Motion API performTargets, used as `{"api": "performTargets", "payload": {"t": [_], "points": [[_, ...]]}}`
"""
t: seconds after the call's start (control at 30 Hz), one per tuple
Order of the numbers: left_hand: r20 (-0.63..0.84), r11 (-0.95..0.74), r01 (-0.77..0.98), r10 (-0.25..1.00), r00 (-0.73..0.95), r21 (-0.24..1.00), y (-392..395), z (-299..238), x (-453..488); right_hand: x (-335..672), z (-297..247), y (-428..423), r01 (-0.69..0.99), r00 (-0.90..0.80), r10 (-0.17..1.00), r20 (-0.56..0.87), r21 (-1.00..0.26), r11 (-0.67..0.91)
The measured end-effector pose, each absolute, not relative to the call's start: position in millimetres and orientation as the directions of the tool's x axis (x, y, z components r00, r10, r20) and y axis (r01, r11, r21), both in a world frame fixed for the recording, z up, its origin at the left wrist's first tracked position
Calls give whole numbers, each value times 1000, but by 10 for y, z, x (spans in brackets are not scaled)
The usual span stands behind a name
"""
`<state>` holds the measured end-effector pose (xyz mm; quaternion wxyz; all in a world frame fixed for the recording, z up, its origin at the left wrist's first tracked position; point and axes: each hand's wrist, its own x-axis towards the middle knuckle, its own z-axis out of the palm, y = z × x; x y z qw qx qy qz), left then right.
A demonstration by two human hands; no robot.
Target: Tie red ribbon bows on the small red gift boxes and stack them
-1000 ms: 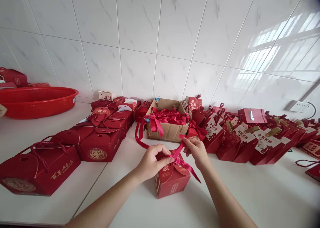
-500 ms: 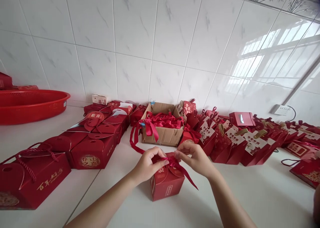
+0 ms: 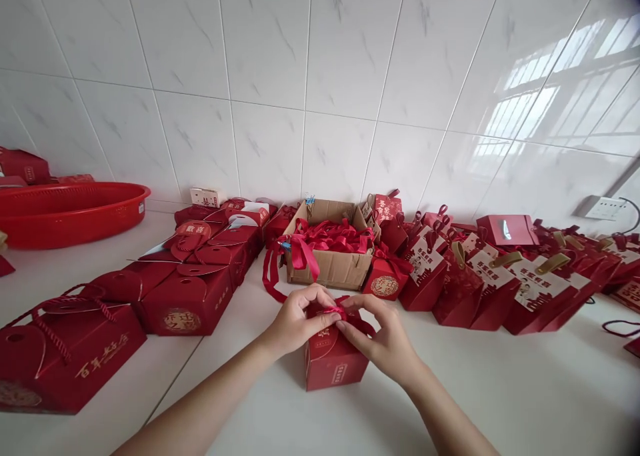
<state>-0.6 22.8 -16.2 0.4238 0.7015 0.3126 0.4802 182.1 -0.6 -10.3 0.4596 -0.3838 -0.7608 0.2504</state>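
A small red gift box (image 3: 334, 368) with gold lettering stands upright on the white countertop (image 3: 250, 403) in front of me. Red ribbon (image 3: 334, 311) crosses its top and gathers at the middle. My left hand (image 3: 303, 319) pinches the ribbon from the left between thumb and fingers. From the right, the thumb and fingertips of my right hand (image 3: 383, 333) close on the same ribbon, almost touching my left thumb. Part of the ribbon, including the knot or loop, is hidden under my fingers.
Behind the box sits an open cardboard box (image 3: 325, 269) heaped with red ribbons. Larger red boxes with rope handles (image 3: 70, 356) line the left, near a red plastic basin (image 3: 75, 213). Rows of red gift bags (image 3: 537, 293) stand at right, below a wall socket (image 3: 600, 207).
My right hand has come down and inward, its thumb now meeting the ribbon beside my left thumb. The ribbon tail that hung out to the right is now mostly behind my right hand.
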Motion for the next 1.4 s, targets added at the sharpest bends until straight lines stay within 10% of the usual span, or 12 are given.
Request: {"api": "performTargets", "payload": {"t": [0.83, 1.07, 1.4], "points": [[444, -462, 220, 887, 128, 859, 161, -130, 44, 1766, -224, -10, -147, -341, 895, 288, -957, 252], [618, -707, 378, 707, 345, 598, 107, -93, -62, 1782, -217, -4, -108, -290, 902, 320, -947, 302], [569, -677, 281, 729, 380, 681, 121, -44, -84, 1916, -235, 104, 15, -181, 916, 359, -930, 368]]}}
